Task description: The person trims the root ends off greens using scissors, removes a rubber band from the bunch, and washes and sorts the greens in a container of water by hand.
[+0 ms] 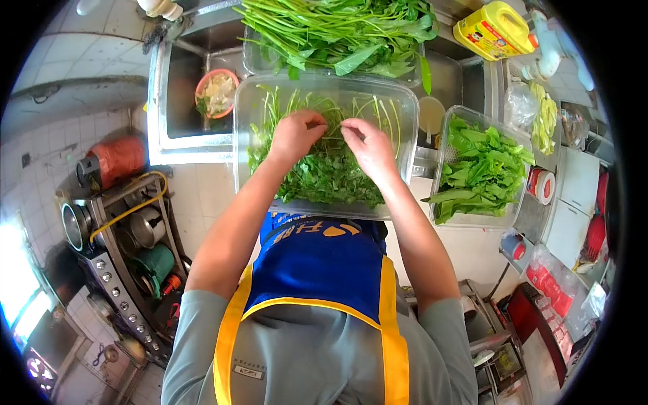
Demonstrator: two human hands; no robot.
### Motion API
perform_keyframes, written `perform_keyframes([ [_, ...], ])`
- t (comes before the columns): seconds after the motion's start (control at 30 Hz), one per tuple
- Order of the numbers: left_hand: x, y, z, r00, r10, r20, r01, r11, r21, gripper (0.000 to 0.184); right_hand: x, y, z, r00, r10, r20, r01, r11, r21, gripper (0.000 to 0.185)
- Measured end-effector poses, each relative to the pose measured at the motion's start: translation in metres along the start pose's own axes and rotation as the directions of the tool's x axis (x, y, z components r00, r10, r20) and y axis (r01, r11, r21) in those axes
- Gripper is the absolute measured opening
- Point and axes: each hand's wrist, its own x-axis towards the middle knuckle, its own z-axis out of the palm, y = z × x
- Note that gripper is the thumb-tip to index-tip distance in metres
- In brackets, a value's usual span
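Observation:
My left hand [297, 137] and my right hand [368, 147] are over a clear plastic tub [240, 158], their fingertips bent into pinches close to each other. Thin green herb stems show at the fingertips of both hands, though the exact grip is small and hard to see. Inside the tub lies a heap of leafy green herbs [324, 177] that look like coriander, with dark leaves on the near side and pale stems on the far side. The tub rests at the near edge of the sink, against my blue apron [314, 270].
Behind is a tub of long-stemmed greens [337, 34]. At right stands a tub of broad leaves [482, 172]; a yellow jug [496, 32] is at back right. A pink bowl of scraps [217, 94] sits in the sink [179, 125]. Pots [145, 226] fill the left rack.

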Motion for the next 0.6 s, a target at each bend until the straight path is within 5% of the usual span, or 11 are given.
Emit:
perform_keyframes([
  [0.17, -0.002, 0.001, -0.016, 0.987, -0.098, 0.127, 0.110, 0.990, -0.087, 0.024, 0.007, 0.008, 0.015, 0.957, 0.217, 0.194, -0.182, 0.966, -0.183, 0.024],
  [0.27, -0.002, -0.002, -0.017, 0.983, -0.084, 0.164, 0.099, 0.991, -0.085, 0.024, 0.008, -0.007, 0.015, 0.916, 0.347, 0.202, -0.339, 0.938, -0.074, 0.025],
  [0.6, -0.003, -0.002, -0.016, 0.989, -0.041, 0.141, 0.050, 0.997, -0.062, 0.023, 0.015, 0.017, 0.037, 0.886, 0.425, 0.184, -0.461, 0.846, 0.267, 0.020],
])
